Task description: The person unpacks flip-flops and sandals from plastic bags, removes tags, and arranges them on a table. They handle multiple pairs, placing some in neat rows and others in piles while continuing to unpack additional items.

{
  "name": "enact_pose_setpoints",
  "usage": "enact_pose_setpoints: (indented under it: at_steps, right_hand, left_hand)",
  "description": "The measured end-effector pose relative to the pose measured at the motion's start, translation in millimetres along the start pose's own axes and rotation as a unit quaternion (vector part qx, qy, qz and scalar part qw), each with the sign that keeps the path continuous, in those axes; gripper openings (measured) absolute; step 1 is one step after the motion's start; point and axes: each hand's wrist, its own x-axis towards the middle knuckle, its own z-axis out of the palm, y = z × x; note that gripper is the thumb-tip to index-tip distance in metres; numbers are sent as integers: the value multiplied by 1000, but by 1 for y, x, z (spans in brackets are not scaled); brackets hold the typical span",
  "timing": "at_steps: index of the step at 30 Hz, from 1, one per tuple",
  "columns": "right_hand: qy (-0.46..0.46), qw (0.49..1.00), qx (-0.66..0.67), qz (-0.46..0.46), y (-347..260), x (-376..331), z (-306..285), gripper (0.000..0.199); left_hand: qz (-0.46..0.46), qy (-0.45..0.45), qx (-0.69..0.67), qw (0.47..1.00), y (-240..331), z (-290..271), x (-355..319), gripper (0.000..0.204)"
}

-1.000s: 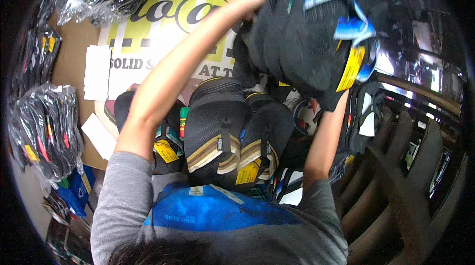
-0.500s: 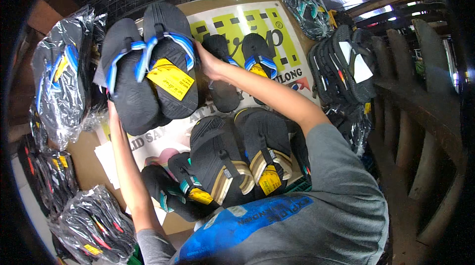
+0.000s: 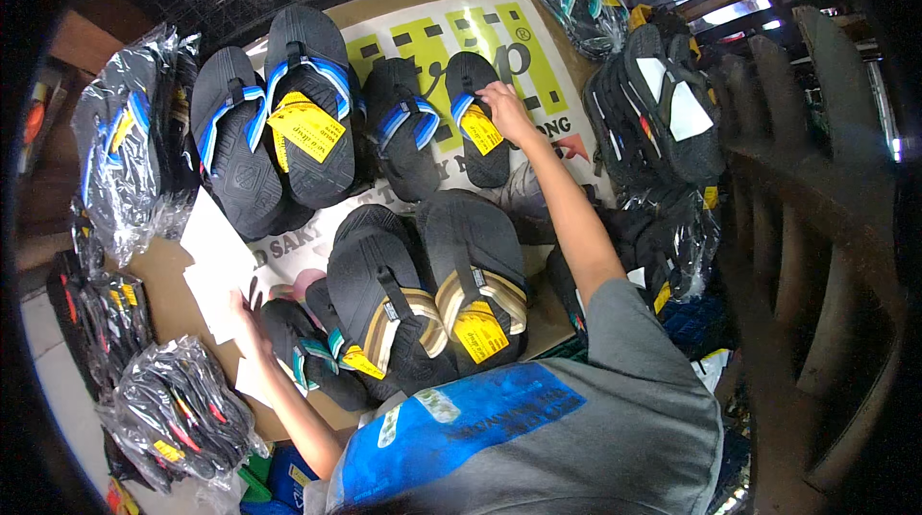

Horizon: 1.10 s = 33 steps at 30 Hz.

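Note:
My right hand [image 3: 504, 110] reaches up to a small black flip-flop with blue straps and a yellow tag [image 3: 480, 121] and grips its edge; its twin [image 3: 408, 131] lies just to the left. My left hand [image 3: 245, 315] rests with fingers spread on white paper sheets [image 3: 216, 260] on the cardboard. A large black pair with blue straps and a yellow tag [image 3: 288, 121] lies at the upper left. Nearer me lies a black pair with tan striped straps [image 3: 432, 294], and beside my left hand a small black pair with teal straps [image 3: 303, 352].
A printed white and yellow board [image 3: 519, 44] lies under the sandals. Bagged bundles of flip-flops sit at the left [image 3: 125, 159], lower left [image 3: 182, 409] and right [image 3: 663, 111]. A dark wooden slatted frame [image 3: 816, 227] stands along the right.
My left hand has let go of the large blue-strapped pair and dropped down to the white paper. My right hand has shifted right across the small blue-strapped pair.

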Motion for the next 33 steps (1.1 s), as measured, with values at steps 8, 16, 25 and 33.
enact_pose_setpoints:
  at_steps: [8,16,25,33]
  right_hand:
    - [-12,999,25,43,-3,8,-5,20]
    - [31,985,53,159,-67,-30,-25,47]
    - [-16,900,368,232,-156,-119,-100,38]
    - [-127,889,411,157,-229,18,-71,46]
  left_hand:
    - [46,-74,37,996,24,16,-57,43]
    - [147,-146,-133,969,-16,16,-65,47]
    - [-111,-168,-199,959,-70,-10,-134,40]
    - [50,-134,-169,975,3,3,-39,33]
